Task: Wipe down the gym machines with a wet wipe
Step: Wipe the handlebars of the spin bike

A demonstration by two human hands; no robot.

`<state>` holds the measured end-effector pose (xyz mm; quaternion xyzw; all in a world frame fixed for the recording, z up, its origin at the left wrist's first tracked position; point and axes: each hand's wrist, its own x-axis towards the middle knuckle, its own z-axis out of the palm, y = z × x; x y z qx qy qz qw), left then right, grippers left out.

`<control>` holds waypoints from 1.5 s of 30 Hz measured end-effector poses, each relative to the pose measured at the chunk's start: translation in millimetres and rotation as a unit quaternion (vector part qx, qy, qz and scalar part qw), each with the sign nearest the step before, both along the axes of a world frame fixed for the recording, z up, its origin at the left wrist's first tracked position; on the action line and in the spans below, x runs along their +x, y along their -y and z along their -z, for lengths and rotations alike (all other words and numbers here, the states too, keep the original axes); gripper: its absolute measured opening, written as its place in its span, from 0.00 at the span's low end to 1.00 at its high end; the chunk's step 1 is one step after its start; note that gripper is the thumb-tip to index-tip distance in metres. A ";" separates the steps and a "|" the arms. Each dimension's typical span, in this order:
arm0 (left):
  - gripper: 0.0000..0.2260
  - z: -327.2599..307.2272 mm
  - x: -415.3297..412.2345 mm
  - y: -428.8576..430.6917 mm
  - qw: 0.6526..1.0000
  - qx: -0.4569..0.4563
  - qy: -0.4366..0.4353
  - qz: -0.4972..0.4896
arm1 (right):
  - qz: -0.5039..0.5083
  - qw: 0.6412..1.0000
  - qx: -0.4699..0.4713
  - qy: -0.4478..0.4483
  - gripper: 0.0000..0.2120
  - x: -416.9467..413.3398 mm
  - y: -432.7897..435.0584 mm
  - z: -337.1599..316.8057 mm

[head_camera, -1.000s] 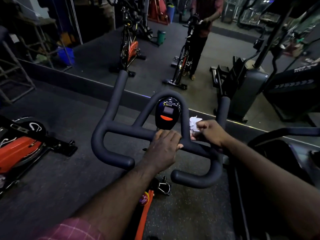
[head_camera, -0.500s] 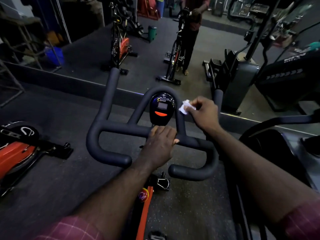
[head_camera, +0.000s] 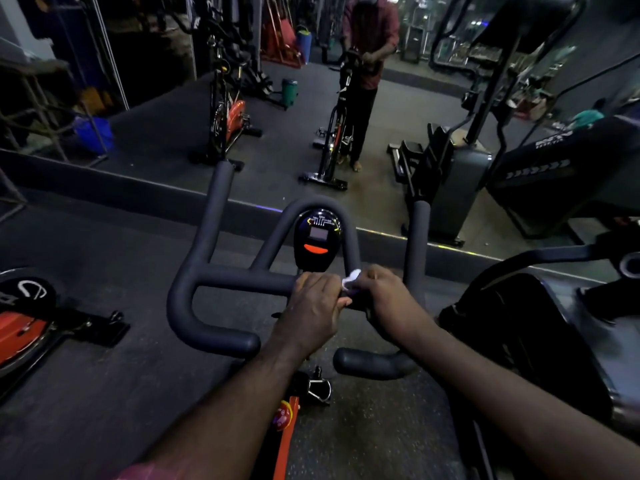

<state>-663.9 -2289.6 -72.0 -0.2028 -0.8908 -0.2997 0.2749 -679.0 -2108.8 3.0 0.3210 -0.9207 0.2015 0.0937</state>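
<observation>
Right hand [head_camera: 381, 296] pinches the wipe [head_camera: 350, 279] onto the handlebar [head_camera: 242, 282], just right of the console [head_camera: 317, 242]; left hand [head_camera: 313, 306] grips the handlebar below it. Wipe looks soft, limp: best held bunched.

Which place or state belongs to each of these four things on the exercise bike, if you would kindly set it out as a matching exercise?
Column one:
1. left hand
2. right hand
3. wet wipe
4. console

Column two:
A. sits inside the centre loop of the handlebar
B. white, bunched up, showing between the two hands
C. grips the handlebar with no wipe in it
D. holds the wet wipe against the handlebar

Pairs: 1-C, 2-D, 3-B, 4-A
</observation>
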 end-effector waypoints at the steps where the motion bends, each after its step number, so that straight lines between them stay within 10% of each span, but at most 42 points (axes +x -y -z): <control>1: 0.08 -0.7 -0.1 0.8 1.000 -0.001 0.000 0.000 | 0.011 1.000 0.024 0.011 0.09 -1.6 -0.3 -6.9; 19: 0.19 -4.0 3.8 0.2 0.997 -0.077 0.018 -0.022 | 0.246 0.931 -0.240 0.120 0.08 -70.2 8.5 -27.3; 24: 0.19 -3.6 2.6 -0.5 0.996 -0.085 0.022 -0.028 | 0.183 0.972 -0.086 0.117 0.18 -61.3 1.9 -12.2; 33: 0.19 -2.3 0.7 -2.1 0.994 -0.098 0.029 -0.040 | -0.063 0.979 0.182 0.065 0.08 -47.6 -66.2 -34.1; 40: 0.19 -2.6 3.1 -10.1 0.984 -0.160 -0.008 -0.076 | -0.025 0.998 0.019 0.057 0.15 -15.0 -61.6 8.6; 45: 0.22 3.7 1.7 -14.7 0.959 -0.249 -0.135 -0.008 | -0.062 0.996 0.065 0.014 0.13 -19.1 -121.1 -2.1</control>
